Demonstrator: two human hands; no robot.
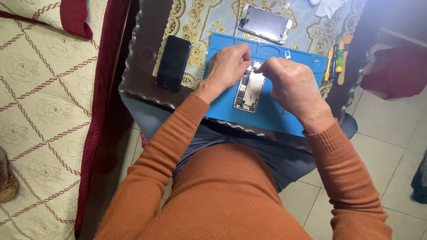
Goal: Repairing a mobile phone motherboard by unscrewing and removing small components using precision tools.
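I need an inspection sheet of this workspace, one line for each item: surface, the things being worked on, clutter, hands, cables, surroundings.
Surface: dark small table with a gold-patterned cloth; a blue work mat lies on it.
Job's things: opened phone body on the mat, insides showing.
Clutter: black phone left of the mat; detached screen behind it; screwdrivers at the right; small white part on the mat.
Hands: left hand and right hand both at the phone body's top end; grip hidden.
Cables: nothing seen.
Surroundings: quilted bed cover at left, tiled floor at right.
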